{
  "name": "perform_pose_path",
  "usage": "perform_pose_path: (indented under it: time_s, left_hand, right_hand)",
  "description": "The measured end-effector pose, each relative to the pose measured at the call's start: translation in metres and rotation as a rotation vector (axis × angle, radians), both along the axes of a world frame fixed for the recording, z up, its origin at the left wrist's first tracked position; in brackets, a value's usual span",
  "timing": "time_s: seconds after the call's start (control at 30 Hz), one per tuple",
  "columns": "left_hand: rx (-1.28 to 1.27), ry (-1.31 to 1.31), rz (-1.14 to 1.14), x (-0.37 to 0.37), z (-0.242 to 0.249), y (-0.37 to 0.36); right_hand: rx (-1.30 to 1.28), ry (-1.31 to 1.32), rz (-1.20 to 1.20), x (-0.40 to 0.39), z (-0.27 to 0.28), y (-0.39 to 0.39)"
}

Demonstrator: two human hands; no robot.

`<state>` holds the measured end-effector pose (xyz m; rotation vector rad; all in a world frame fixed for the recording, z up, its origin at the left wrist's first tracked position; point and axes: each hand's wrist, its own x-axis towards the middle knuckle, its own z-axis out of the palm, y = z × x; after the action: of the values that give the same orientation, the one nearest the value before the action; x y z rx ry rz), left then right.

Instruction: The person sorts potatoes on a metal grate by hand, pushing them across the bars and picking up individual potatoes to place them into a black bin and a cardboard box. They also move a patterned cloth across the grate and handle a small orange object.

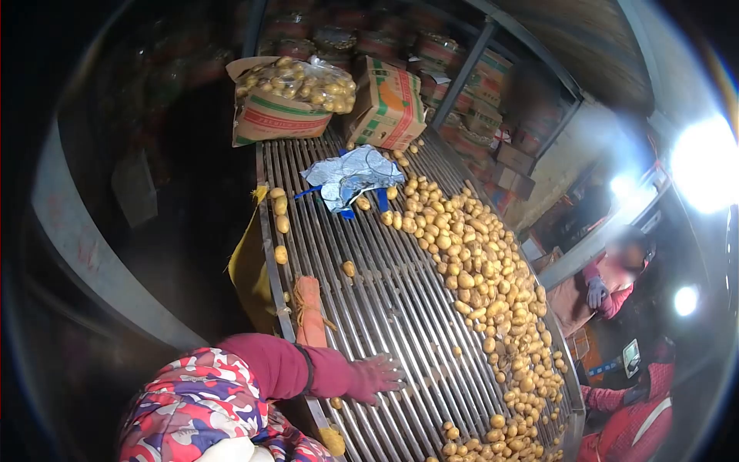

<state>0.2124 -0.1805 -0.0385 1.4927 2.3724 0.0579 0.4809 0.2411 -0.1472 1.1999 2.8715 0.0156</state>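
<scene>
My left hand (377, 377), in a dark maroon glove, reaches over a sorting conveyor (369, 308) of long metal bars. Its fingers are spread and appear to rest on the bars with nothing between them. One potato (336, 403) sits just below my wrist. Along the conveyor's far side, to the right of the hand, lies a dense band of potatoes (485, 285). A few loose potatoes (349, 269) are scattered over the bars. An orange-pink cloth strip (310, 312) drapes over the near edge above my forearm. No right hand shows.
A crumpled blue-grey cloth (350, 179) lies farther up the bars. Beyond it stand an open carton (281, 123) with bagged potatoes and a tilted carton (387, 104). Yellow sheeting (254, 269) hangs off the left edge. Co-workers (612, 277) stand on the right.
</scene>
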Motion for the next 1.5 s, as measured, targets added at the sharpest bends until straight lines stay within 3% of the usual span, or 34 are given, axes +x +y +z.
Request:
perform_pose_path:
  time_s: [0.13, 0.23, 0.37, 0.4, 0.43, 0.5, 0.53, 0.63, 0.7, 0.77, 0.83, 0.9, 1.0, 1.2, 1.3, 1.4, 1.43, 1.5]
  left_hand:
    - [-0.058, -0.122, -0.031, -0.002, 0.027, 0.007]
    - [0.114, -0.366, -0.011, -0.012, 0.033, 0.002]
    - [0.565, 0.023, 0.200, -0.094, 0.062, -0.050]
    - [0.572, -0.085, 0.318, -0.133, 0.072, -0.067]
    - [0.429, 0.062, 0.426, -0.154, 0.109, -0.093]
    - [0.423, 0.103, 0.695, -0.225, 0.093, -0.135]
    - [0.674, 0.295, 0.703, -0.273, 0.039, -0.162]
    - [0.451, 0.183, 1.105, -0.331, 0.076, -0.200]
    - [0.427, 0.218, 1.254, -0.376, 0.055, -0.216]
    - [0.384, 0.201, 1.314, -0.409, 0.044, -0.227]
    - [0.569, 0.212, 1.338, -0.446, 0.014, -0.243]
    - [0.574, 0.261, 1.430, -0.476, 0.002, -0.253]
    - [0.345, 0.531, 1.379, -0.492, -0.004, -0.259]
    - [0.277, 0.448, 1.250, -0.508, -0.001, -0.213]
    - [0.459, 0.328, 1.174, -0.527, -0.001, -0.184]
    - [0.647, 0.223, 0.798, -0.538, -0.034, -0.112]
    - [0.870, -0.113, 0.878, -0.506, 0.005, -0.081]
    - [0.976, -0.049, 0.774, -0.508, -0.014, -0.039]
  right_hand:
    - [-0.134, 0.218, 0.221, -0.066, 0.038, -0.047]
    - [-0.133, 0.248, 0.264, -0.132, 0.092, -0.118]
    - [-0.137, 0.496, 0.347, -0.189, 0.037, -0.132]
    - [-0.097, 0.494, 0.299, -0.199, 0.036, -0.145]
    - [-0.056, 0.488, 0.248, -0.209, 0.038, -0.157]
    - [-0.078, 0.446, 0.199, -0.215, 0.059, -0.177]
    - [-0.107, 0.453, 0.200, -0.210, 0.070, -0.185]
    - [-0.093, 0.299, 0.291, -0.208, 0.040, -0.143]
    - [-0.018, 0.437, 0.395, -0.203, 0.037, -0.140]
    - [0.014, 0.477, 0.423, -0.203, 0.042, -0.148]
    - [-0.029, 0.446, 0.383, -0.196, 0.030, -0.138]
    - [-0.009, 0.429, 0.400, -0.195, 0.039, -0.144]
    - [0.011, 0.431, 0.408, -0.191, 0.040, -0.146]
    - [0.003, 0.438, 0.417, -0.192, 0.052, -0.154]
    - [0.037, 0.390, 0.404, -0.195, 0.063, -0.162]
    - [-0.012, 0.394, 0.365, -0.197, 0.064, -0.164]
    - [0.017, 0.410, 0.353, -0.202, 0.069, -0.170]
    - [-0.016, 0.402, 0.338, -0.206, 0.075, -0.174]
